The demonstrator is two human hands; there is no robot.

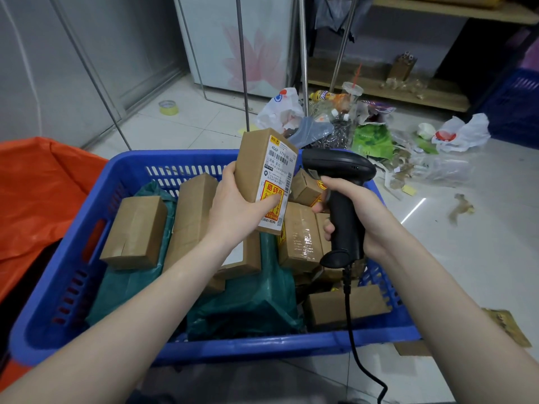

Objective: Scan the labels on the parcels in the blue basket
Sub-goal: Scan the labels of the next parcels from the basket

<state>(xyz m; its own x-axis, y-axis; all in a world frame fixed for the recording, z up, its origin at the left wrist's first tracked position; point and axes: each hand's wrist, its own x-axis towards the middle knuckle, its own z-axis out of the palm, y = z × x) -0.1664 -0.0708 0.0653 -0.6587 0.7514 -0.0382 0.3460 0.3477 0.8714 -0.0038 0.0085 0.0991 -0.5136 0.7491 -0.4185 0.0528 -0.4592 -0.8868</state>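
Above the blue basket (137,164), the left hand (233,205) is holding a small cardboard parcel (250,161) upright, slightly tilted, with its white shipping label (277,182) facing right toward the scanner. Its fingers are wrapping around the parcel's lower part, and the thumb is pressing on the yellow-and-red sticker low on the label. Just beside it, the right hand (361,211) is clenching the grip of a black handheld scanner (341,167), whose head is sitting close to the label's upper edge; I cannot tell whether the two are touching. A black cable (354,342) is hanging from the scanner's base down over the basket's near rim. Inside the basket, several more brown cardboard boxes (134,231) are lying at different angles among dark green plastic mailer bags (245,307). An orange bag (40,185) is standing against the basket's left side. Beyond the basket, on the tiled floor (455,243), plastic bags and scraps of litter (373,132) are lying scattered near a low shelf (388,91).
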